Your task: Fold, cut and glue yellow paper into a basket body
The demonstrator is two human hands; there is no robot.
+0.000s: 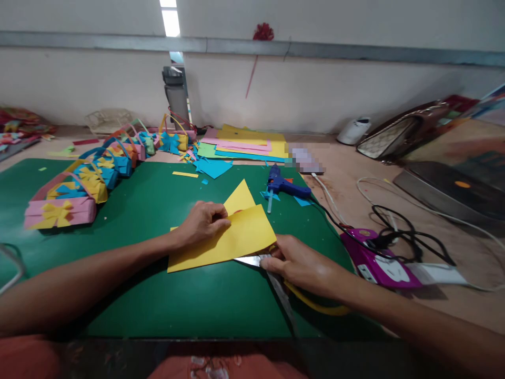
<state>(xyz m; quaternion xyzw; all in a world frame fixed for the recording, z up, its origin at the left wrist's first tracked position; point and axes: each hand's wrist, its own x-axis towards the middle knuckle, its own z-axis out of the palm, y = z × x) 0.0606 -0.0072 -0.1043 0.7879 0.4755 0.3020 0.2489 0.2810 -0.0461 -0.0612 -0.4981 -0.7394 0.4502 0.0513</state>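
A sheet of yellow craft paper (224, 237) lies at a slant over the green table mat, with a folded or separate yellow point (241, 195) rising behind it. My left hand (203, 223) is closed on the sheet's upper left part, fingers curled against it. At the sheet's lower right corner, my right hand (292, 263) grips what look like metal scissors (250, 260); a pointed blade shows under the paper's lower edge. A blurred grey part and a curved yellow strip hang below this hand; I cannot tell exactly how they join.
A blue glue gun (290, 187) lies beyond my hands. Finished paper baskets (63, 210) line the left side. Stacked coloured sheets (244, 142) and blue scraps (215, 167) lie at the back. A purple power strip (379, 258) with tangled cables is at right.
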